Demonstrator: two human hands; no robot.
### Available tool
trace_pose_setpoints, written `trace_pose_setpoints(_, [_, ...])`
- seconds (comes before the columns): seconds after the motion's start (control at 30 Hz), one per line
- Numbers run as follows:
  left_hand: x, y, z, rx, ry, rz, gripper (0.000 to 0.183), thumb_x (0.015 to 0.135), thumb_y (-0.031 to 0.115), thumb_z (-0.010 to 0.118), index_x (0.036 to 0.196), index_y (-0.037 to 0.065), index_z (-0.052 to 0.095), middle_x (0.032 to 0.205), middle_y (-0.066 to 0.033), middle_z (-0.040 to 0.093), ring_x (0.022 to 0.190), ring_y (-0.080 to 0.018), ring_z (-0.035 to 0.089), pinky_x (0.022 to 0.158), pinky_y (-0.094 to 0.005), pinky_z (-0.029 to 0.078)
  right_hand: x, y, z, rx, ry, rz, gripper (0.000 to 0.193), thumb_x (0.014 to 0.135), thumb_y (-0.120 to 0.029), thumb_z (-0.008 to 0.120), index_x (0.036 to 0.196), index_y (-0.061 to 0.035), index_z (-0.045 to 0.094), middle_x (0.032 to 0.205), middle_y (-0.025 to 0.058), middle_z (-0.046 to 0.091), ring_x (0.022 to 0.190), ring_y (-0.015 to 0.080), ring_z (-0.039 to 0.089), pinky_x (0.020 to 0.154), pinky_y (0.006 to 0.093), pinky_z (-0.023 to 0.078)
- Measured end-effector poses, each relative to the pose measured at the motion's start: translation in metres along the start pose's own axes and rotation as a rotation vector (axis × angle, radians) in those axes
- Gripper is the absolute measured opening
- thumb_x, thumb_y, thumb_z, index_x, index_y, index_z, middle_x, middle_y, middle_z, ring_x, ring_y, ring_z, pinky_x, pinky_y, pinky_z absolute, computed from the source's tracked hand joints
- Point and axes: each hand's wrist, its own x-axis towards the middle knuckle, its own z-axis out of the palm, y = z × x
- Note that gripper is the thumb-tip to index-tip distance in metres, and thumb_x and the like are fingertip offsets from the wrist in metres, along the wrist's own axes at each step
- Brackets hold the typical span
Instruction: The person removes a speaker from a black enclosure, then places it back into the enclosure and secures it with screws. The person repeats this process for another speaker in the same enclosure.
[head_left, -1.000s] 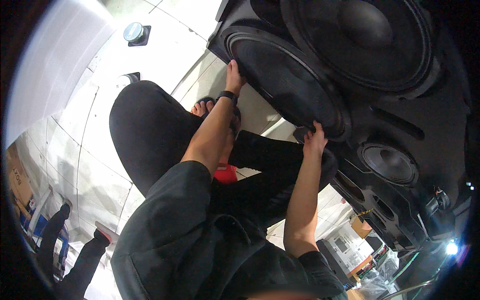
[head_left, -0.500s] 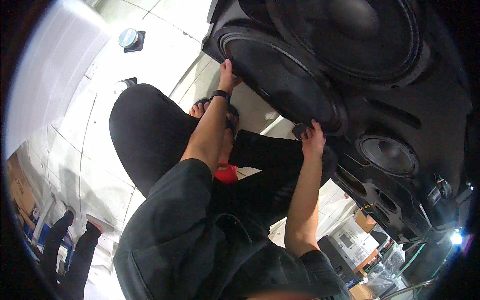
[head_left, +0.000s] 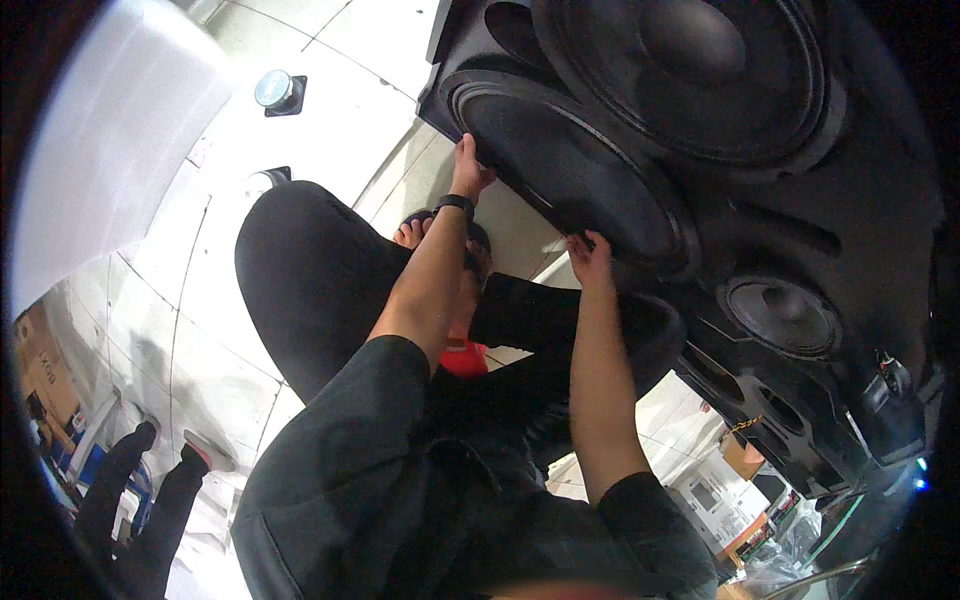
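Observation:
A large black woofer point(head_left: 560, 165) sits at the lower edge of a black speaker cabinet point(head_left: 690, 215). My left hand point(head_left: 468, 172) is closed on the woofer's rim at its near left, the fingertips on the edge and the thumb side turned inward. Farther right along the same rim, my right hand point(head_left: 590, 260) grips with its fingertips; part of that grip is hidden. Above it is a second large woofer point(head_left: 690, 70), set in the cabinet. A smaller round speaker point(head_left: 782, 312) is mounted to the right.
Two small round drivers with square black plates, one of them a silver-topped driver point(head_left: 276, 92), rest on the white tiled floor point(head_left: 240, 300) to the left. Another person's dark-trousered legs point(head_left: 160, 500) show at lower left. Boxes point(head_left: 715, 500) and plastic wrap lie at lower right.
My right hand has slid left along the woofer's rim, away from its right end. My left hand stays on the rim. The view has shifted slightly.

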Motion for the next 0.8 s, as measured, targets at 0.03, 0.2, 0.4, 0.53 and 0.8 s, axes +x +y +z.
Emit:
trace_pose_setpoints(0.03, [0.002,-0.001,-0.001,0.019,0.003,-0.009,0.069,0.096,0.067,0.040,0.138,0.013,0.035,0.139,-0.0123,0.044,0.124,-0.0376,0.048,0.088,-0.0538,0.048,0.006,-0.002,-0.002,-0.010,-0.018,0.005,0.031,0.084,-0.011,0.065,0.110,0.0016,0.051,0.105,0.0196,0.052,0.092,0.0314,0.060,0.083,0.0403,0.058])
trace_pose_setpoints(0.2, [0.019,-0.014,-0.022,0.121,0.129,0.067,0.075,0.096,0.063,0.040,0.148,0.010,0.026,0.140,-0.0184,0.047,0.109,-0.0336,0.059,0.082,-0.0475,0.052,0.022,0.005,-0.010,0.152,-0.029,0.111,0.026,0.083,0.000,0.060,0.107,0.0036,0.051,0.109,0.0205,0.054,0.103,0.0348,0.057,0.086,0.0429,0.059])
trace_pose_setpoints(0.4, [0.003,-0.035,-0.069,0.095,0.337,0.045,0.069,0.099,0.057,0.038,0.140,0.003,0.024,0.140,-0.0252,0.043,0.119,-0.0404,0.053,0.085,-0.0552,0.051,0.006,0.044,-0.019,-0.098,0.080,0.130,0.024,0.079,-0.003,0.065,0.102,-0.0013,0.057,0.111,0.0151,0.052,0.111,0.0338,0.051,0.088,0.0452,0.059])
trace_pose_setpoints(0.53, [-0.014,-0.027,-0.071,0.053,0.166,0.083,0.073,0.097,0.065,0.035,0.143,0.010,0.023,0.148,-0.0223,0.033,0.128,-0.0418,0.046,0.088,-0.0636,0.049,0.016,0.049,-0.026,-0.121,0.078,0.020,0.024,0.078,-0.002,0.065,0.099,0.0008,0.055,0.110,0.0185,0.053,0.106,0.0369,0.055,0.086,0.0461,0.060])
trace_pose_setpoints(0.8, [-0.001,-0.017,-0.087,0.141,0.078,-0.045,0.088,0.091,0.078,0.026,0.153,0.016,0.014,0.154,-0.0167,0.030,0.133,-0.0441,0.040,0.096,-0.0716,0.038,0.034,0.052,-0.061,-0.502,-0.282,-0.077,0.021,0.079,0.000,0.060,0.096,0.0067,0.048,0.105,0.0262,0.056,0.096,0.0349,0.062,0.085,0.0378,0.061])
